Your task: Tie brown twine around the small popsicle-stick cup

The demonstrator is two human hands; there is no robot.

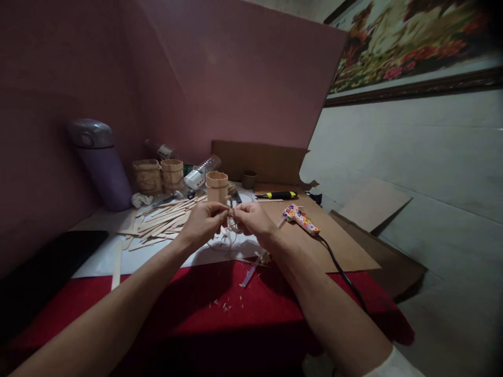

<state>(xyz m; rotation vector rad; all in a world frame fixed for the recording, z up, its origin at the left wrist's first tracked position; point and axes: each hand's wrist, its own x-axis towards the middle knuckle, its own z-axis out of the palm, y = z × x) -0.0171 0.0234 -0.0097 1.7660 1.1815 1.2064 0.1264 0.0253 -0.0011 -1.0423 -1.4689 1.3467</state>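
Observation:
Thin twine (234, 226) hangs in loops between my two hands, over the white paper. The fingers of my left hand (208, 220) are pinched on it, and my right hand (251, 217) pinches it close beside them. The fingertips nearly meet, and the exact grip is partly hidden. Just behind my hands a cup made of craft sticks (217, 188) stands upright. To the left, a loose pile of wooden craft sticks (167, 222) lies on the white paper (94, 262).
A flowered hot glue gun (301, 219) with a black cord lies on cardboard (330, 246) at right, near a yellow-black utility knife (281, 195). A glue stick (251, 272) lies in front. Two more stick cups (148, 177), a plastic bottle (202, 173) and a purple flask (104, 167) stand left.

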